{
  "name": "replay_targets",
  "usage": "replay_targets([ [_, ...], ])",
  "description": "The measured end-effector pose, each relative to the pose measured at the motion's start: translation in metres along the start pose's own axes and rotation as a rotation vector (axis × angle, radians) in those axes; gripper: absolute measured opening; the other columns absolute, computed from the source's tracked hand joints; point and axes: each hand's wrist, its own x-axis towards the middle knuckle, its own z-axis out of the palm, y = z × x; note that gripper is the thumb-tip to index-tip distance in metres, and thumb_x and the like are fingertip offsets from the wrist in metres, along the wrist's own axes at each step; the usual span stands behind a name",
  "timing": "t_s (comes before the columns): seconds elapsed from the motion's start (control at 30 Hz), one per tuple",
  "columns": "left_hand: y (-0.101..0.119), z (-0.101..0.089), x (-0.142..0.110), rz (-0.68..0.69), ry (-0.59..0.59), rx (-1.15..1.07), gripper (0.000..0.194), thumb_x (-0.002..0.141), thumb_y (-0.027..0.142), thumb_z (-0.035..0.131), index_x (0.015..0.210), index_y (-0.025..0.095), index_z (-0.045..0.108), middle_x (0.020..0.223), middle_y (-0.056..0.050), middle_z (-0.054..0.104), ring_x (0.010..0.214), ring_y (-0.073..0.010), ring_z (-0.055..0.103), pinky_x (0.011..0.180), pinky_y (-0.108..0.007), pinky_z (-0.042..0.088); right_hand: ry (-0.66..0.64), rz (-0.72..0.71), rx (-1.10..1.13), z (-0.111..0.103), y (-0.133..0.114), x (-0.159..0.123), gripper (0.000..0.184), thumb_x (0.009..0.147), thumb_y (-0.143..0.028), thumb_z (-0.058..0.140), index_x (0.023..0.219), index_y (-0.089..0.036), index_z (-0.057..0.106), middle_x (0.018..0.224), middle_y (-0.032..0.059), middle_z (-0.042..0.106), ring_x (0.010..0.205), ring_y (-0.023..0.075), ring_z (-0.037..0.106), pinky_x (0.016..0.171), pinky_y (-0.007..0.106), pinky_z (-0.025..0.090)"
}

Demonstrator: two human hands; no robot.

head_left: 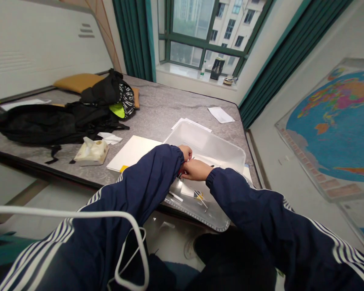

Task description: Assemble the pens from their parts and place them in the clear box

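Working with left hand (186, 152) and right hand (197, 170) together over a translucent storage bin (197, 133).
Fingers overlap and hide the gripped item, if any; I cannot tell their closure. The bin, frosted, rounded-cornered, ribbed along its near rim, rests on the grey marbled surface (166, 97).

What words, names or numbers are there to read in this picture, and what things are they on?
There are none I can read for certain.
Large colourful world map: any print is too small.
Cream soft tissue pack: its marks are too blurred.
Small green-labelled clear bottle: too small.
Black-and-white patterned cap with a lime brim: I can't tell whether its marks are letters.
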Motion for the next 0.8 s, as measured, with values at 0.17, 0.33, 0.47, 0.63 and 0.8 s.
replay_targets([
  [0.17,0.000,0.002,0.002,-0.030,0.012,-0.025,0.034,0.071,0.006,0.051,0.091,0.019,0.076,0.075,-0.001,0.073,0.074,-0.0115,0.063,0.061,-0.018,0.041,-0.117,-0.247,0.071,0.012,-0.030,0.002,0.027,0.082,-0.033,0.069,0.102,-0.017,0.070,0.088,0.0090,0.072,0.086,0.0222,0.066,0.072,0.027,0.045],
  [0.33,-0.001,0.003,0.004,-0.039,0.011,-0.050,0.035,0.072,0.008,0.051,0.094,0.020,0.075,0.076,-0.001,0.074,0.074,-0.0115,0.064,0.062,-0.017,0.042,-0.196,-0.357,0.051,0.025,-0.036,0.004,0.052,0.073,-0.027,0.076,0.122,-0.017,0.061,0.122,0.0146,0.065,0.105,0.0268,0.063,0.081,0.031,0.047],
  [0.47,-0.004,0.003,0.007,-0.075,-0.031,-0.089,0.035,0.070,0.009,0.052,0.093,0.020,0.075,0.075,0.001,0.074,0.069,-0.0107,0.064,0.062,-0.016,0.044,-0.241,-0.325,0.032,0.024,-0.033,0.006,0.056,0.073,-0.030,0.075,0.125,-0.018,0.059,0.117,0.0137,0.067,0.099,0.0266,0.065,0.078,0.031,0.047],
  [0.63,-0.006,0.001,0.007,-0.092,-0.065,-0.133,0.036,0.068,0.008,0.052,0.094,0.019,0.074,0.072,0.001,0.073,0.058,-0.0101,0.060,0.059,-0.017,0.044,-0.235,-0.300,-0.011,0.021,-0.032,0.008,0.025,0.077,-0.022,0.065,0.102,-0.017,0.069,0.099,0.0095,0.072,0.090,0.0231,0.066,0.069,0.028,0.044],
  [0.8,-0.004,0.000,0.005,-0.091,-0.062,-0.137,0.036,0.069,0.007,0.052,0.095,0.019,0.074,0.071,0.000,0.073,0.060,-0.0110,0.062,0.061,-0.017,0.045,-0.190,-0.268,0.049,0.016,-0.029,0.008,0.026,0.074,-0.019,0.066,0.100,-0.015,0.070,0.100,0.0101,0.071,0.088,0.0210,0.065,0.069,0.026,0.044],
])
